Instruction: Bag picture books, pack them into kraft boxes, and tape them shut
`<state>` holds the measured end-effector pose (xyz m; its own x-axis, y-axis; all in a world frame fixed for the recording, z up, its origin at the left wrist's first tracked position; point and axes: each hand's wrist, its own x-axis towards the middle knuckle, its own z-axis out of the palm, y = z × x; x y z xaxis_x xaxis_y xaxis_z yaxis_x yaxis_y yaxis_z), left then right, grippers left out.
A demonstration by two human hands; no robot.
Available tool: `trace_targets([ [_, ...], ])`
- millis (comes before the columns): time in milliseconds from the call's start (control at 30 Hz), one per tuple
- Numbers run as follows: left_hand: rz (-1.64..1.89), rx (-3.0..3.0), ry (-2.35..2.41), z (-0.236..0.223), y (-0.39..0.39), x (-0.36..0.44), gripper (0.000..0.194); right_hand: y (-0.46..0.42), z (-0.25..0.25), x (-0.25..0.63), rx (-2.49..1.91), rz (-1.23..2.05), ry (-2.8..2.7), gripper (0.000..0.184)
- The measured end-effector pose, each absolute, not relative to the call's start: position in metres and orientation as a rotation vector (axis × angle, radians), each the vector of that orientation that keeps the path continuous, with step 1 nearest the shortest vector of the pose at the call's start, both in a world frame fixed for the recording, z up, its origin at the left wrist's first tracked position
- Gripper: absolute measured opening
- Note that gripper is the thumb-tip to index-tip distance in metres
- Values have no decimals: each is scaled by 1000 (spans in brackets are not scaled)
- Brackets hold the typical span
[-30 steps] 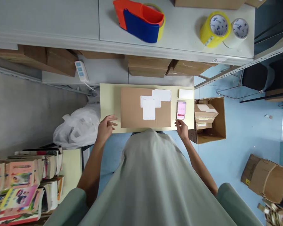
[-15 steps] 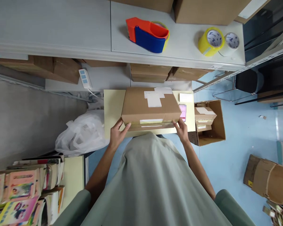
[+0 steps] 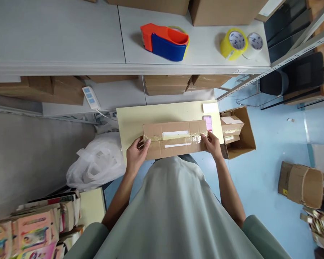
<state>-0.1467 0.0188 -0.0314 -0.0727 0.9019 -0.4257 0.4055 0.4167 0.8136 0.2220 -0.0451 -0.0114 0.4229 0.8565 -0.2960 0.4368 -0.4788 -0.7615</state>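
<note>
A flat brown cardboard box (image 3: 175, 139) stands tipped on its edge over the near side of a small pale yellow table (image 3: 140, 117). The face turned up shows a taped seam and white labels. My left hand (image 3: 136, 155) grips the box's left end, fingers curled over the top. On the right end my right hand (image 3: 212, 144) holds it the same way. A pink phone (image 3: 207, 122) and a white card (image 3: 210, 107) lie on the table just past the box's right end.
A grey shelf (image 3: 70, 36) above carries an orange and blue tape dispenser (image 3: 164, 41), a yellow tape roll (image 3: 232, 43) and a clear one (image 3: 253, 42). An open carton (image 3: 239, 131) sits right of the table, a white plastic bag (image 3: 97, 162) to its left, books (image 3: 35, 230) lower left.
Both hands went from open at the table's near edge to gripping the box ends. The box, lying flat a second ago, has been tipped up toward me onto its edge.
</note>
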Motion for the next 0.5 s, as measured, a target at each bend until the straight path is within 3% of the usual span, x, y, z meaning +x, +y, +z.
trace_targets([
  [67, 617, 1119, 1664, -33, 18, -149, 59, -49, -6, 219, -2071, 901, -1058, 62],
  [200, 502, 1260, 1651, -27, 20, -152, 47, -54, -3, 218, -2057, 936, -1110, 65],
  [500, 459, 1549, 1872, 27, 2, -104, 45, -74, -1, 272, -1930, 1091, -1036, 62],
])
